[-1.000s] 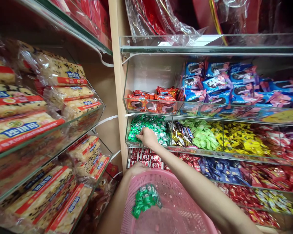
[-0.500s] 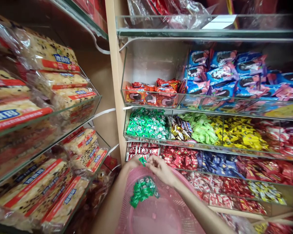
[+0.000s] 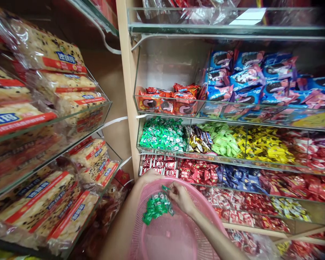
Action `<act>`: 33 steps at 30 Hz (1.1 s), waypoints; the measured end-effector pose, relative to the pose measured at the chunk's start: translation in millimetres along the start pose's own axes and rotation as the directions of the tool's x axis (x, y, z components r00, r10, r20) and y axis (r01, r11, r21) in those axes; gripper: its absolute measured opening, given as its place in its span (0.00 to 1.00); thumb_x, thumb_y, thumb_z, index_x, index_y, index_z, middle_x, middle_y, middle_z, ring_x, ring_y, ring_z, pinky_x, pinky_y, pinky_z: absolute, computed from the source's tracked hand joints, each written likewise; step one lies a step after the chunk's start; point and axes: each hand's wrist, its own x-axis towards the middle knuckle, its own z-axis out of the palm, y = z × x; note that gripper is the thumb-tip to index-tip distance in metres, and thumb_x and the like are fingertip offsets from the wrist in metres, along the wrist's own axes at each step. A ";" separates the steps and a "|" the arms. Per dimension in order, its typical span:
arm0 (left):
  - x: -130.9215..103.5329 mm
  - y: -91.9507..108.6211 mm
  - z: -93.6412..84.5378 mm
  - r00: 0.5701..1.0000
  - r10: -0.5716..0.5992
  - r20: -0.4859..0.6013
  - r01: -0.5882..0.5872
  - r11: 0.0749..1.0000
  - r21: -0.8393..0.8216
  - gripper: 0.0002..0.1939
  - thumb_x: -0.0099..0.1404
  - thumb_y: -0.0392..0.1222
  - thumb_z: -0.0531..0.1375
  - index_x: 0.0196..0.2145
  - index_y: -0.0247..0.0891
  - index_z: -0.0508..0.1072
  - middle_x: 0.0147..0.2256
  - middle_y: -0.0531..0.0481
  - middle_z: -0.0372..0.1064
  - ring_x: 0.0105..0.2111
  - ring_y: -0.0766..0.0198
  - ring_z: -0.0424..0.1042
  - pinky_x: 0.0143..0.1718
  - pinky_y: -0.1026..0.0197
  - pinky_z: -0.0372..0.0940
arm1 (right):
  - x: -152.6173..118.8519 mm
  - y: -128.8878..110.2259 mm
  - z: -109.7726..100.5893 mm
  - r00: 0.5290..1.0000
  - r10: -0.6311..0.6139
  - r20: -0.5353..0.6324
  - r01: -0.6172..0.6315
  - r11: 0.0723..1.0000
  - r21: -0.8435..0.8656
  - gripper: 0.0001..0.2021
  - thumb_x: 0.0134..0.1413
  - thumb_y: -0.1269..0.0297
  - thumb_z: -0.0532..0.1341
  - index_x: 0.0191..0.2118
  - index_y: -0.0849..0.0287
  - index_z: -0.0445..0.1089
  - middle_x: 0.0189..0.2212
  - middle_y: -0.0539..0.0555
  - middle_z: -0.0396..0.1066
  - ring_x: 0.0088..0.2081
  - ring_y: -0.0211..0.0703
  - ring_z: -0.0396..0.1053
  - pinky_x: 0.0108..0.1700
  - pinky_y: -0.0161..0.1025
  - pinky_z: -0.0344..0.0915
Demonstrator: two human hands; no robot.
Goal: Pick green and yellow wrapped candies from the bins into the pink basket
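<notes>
A pink plastic basket [image 3: 191, 184] with a perforated wall is tilted toward me below the shelves. My left hand [image 3: 151, 176] is closed on its far left rim, the fingers partly hidden. Over the inside of the basket, my right hand [image 3: 181, 197] is closed in a pinch, with a green-wrapped candy [image 3: 166, 188] at its fingertips. Just below and to the left, a small heap of green-wrapped candies [image 3: 155, 208] lies on the basket's inner wall. More of the same green candies fill a shelf compartment [image 3: 162, 135] above my hands.
Clear-walled shelves ahead hold red packs [image 3: 169, 101], blue cookie packs [image 3: 247, 77], light green candies [image 3: 224, 139], yellow candies [image 3: 262, 144] and dark blue candies [image 3: 241, 178]. Packaged sesame pastries [image 3: 40, 198] fill the shelves at left. A wooden post [image 3: 126, 90] stands between.
My right hand has moved down and right, away from my left hand, carrying the green candy over the basket. The left hand has settled on the rim. The view has shifted slightly.
</notes>
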 end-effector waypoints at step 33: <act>13.1 -9.9 -4.2 0.999 -0.012 0.043 0.009 0.997 0.078 0.19 0.44 0.55 0.63 0.16 0.35 0.67 0.16 0.55 0.55 0.20 0.69 0.54 0.23 0.63 0.46 | -14.5 -5.0 17.5 0.993 0.103 0.066 -0.033 0.746 -0.665 0.08 0.61 0.70 0.49 0.40 0.56 0.64 0.40 0.54 0.71 0.36 0.41 0.71 0.27 0.35 0.49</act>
